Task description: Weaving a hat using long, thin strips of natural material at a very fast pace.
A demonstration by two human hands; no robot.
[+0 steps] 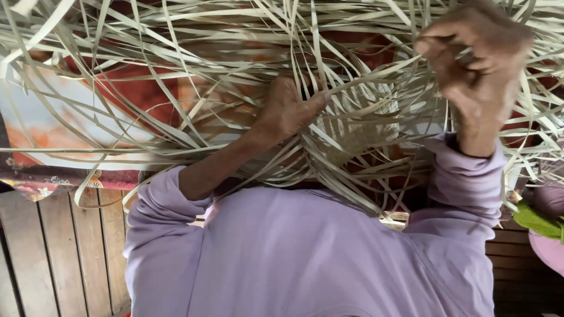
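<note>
A partly woven piece (358, 126) of pale, flat dried leaf strips sits in front of me, with many loose strips (176, 126) fanning out over it in all directions. My left hand (288, 108) is pushed in among the strips at the middle, fingers pressed against the woven part. Up at the right, my right hand (479, 64) is raised with its fingers pinched shut on a few strips. Both arms wear lilac sleeves (467, 176), the left one pushed up past the forearm.
Under the strips lies a red and orange patterned cloth (135, 88). A wooden plank floor (59, 252) shows at the lower left. At the right edge are a green leaf (537, 222) and a pink object (549, 249).
</note>
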